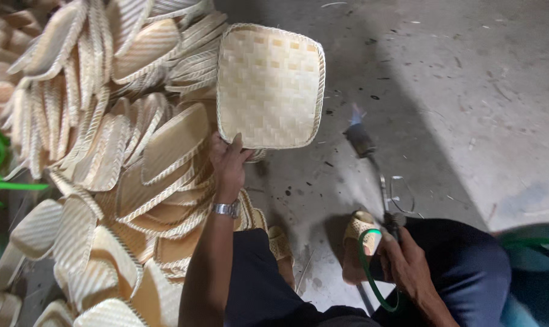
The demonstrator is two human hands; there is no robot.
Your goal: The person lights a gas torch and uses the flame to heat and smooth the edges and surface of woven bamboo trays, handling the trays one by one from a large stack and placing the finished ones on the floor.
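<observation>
Grey concrete floor (pixel 468 91) below me, heap of woven trays (pixel 105 151) crowding my left, left hand (pixel 229 166) fingers clamped on a square woven tray (pixel 268 85) held up, right hand (pixel 404 263) gripping a gas torch (pixel 371 163), green hose (pixel 368 266) beside.

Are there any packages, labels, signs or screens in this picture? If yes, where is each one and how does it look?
None: no package, label, sign or screen is visible.
Woven tray: held up by the left hand, square with rounded corners, pale straw colour.
Pile of woven trays: on the floor at left, same pale colour.
Gas torch: in the right hand, dark metal, small flame, green hose.
</observation>
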